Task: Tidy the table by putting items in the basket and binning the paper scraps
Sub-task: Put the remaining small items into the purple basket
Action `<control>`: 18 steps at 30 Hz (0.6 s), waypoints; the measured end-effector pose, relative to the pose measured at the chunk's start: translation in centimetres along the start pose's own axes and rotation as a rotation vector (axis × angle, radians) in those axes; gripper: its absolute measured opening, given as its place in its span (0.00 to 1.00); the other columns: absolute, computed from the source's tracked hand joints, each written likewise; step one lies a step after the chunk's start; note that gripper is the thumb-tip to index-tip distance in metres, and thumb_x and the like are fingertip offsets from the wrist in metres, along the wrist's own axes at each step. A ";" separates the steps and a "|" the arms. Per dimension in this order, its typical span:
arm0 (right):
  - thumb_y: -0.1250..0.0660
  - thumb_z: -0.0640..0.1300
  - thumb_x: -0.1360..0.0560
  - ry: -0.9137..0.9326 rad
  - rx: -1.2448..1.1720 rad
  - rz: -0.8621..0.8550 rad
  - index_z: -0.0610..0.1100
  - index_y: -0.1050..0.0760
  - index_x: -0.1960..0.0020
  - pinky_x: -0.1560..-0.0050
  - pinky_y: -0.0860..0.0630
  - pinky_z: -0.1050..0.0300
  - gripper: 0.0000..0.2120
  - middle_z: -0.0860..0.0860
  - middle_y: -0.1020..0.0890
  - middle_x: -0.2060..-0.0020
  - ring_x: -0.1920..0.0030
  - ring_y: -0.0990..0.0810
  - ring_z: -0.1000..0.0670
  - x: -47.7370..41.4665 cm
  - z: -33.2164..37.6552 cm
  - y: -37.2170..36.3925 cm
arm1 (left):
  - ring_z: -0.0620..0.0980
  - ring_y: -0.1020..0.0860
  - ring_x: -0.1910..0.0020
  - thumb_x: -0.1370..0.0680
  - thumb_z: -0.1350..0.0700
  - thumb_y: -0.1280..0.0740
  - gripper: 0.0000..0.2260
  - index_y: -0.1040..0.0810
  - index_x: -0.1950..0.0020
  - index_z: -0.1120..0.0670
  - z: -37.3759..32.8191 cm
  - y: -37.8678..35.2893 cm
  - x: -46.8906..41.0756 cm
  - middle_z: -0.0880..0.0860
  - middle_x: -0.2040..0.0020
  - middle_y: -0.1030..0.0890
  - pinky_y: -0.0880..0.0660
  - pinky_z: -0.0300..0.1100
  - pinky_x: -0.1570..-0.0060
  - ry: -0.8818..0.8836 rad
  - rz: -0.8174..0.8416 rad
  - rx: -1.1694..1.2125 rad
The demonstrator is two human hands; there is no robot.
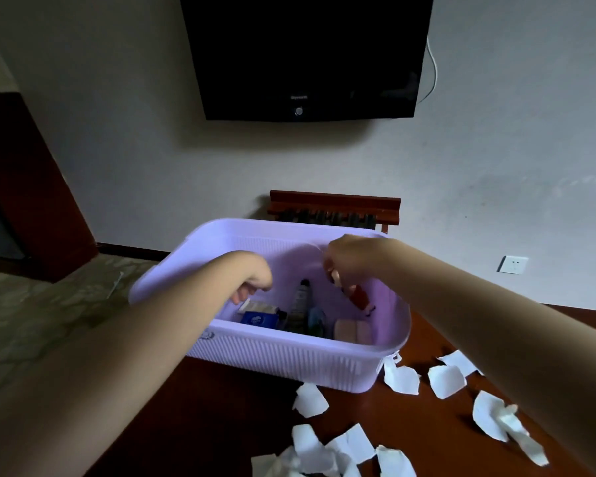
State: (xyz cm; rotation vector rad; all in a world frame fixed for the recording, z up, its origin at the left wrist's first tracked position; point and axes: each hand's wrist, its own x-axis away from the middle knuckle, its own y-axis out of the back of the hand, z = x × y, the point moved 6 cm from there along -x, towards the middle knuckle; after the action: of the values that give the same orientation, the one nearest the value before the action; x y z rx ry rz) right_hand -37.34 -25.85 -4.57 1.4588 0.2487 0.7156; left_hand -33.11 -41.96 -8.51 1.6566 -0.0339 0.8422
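A lilac plastic basket (289,356) stands on the brown table (221,418). Both of my hands reach into it from above. My right hand (344,259) grips a small figure in a red dress (358,296), held over the basket's right side. My left hand (253,282) hangs over the left side with its fingers loosely curled downward and nothing visible in them. Inside lie a blue tissue pack (258,319), a dark tube (301,297) and a beige case (353,331). Several torn white paper scraps (401,376) lie on the table in front of and to the right of the basket.
A dark television (307,53) hangs on the wall ahead. A low wooden rack (334,206) stands behind the basket. A dark cabinet (25,187) is at the far left, and a wall socket (513,264) at the right. Patterned floor (31,321) lies left of the table.
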 end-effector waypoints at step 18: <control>0.29 0.50 0.28 0.025 0.188 -0.059 0.50 0.25 0.36 0.40 0.25 0.51 0.21 0.51 0.22 0.40 0.42 0.23 0.47 2.2 1.0 1.0 | 0.58 0.20 0.55 0.25 0.58 0.41 0.14 0.23 0.45 0.63 -3.2 4.3 6.6 0.61 0.49 0.18 0.29 0.41 0.59 -0.179 -0.478 0.446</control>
State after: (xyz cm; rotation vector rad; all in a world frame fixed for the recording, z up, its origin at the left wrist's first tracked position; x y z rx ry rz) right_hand -35.32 -25.42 -2.89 1.6150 0.3854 0.6776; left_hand -31.78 -37.63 -1.28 2.0374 0.4382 0.3460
